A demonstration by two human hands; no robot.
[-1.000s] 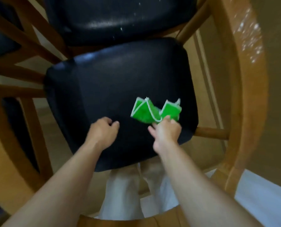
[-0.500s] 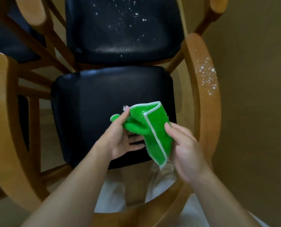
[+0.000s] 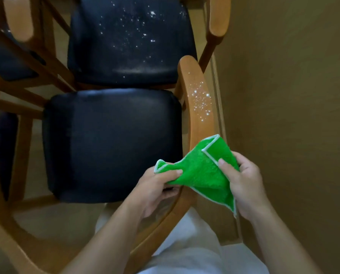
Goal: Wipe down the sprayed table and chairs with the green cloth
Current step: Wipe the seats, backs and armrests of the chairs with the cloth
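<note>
Pinching opposite ends, the left hand (image 3: 155, 189) and right hand (image 3: 244, 184) each had a grip on the green cloth (image 3: 200, 173), stretched in the air between them above the near chair's right armrest (image 3: 197, 107), which carried white spray droplets; beside it lay the dark seat (image 3: 111, 143), and beyond, a second chair's speckled seat (image 3: 129, 42)

This looks like a dining area in a home. Matching wooden armchairs with dark padded seats crowd the frame: one chair (image 3: 111, 143) at centre, a second chair (image 3: 129, 40) behind it at the top, and part of a third chair (image 3: 4, 58) at upper left. A plain beige wall (image 3: 283, 95) fills the right side, and pale flooring (image 3: 52, 218) shows under the chair frames.
</note>
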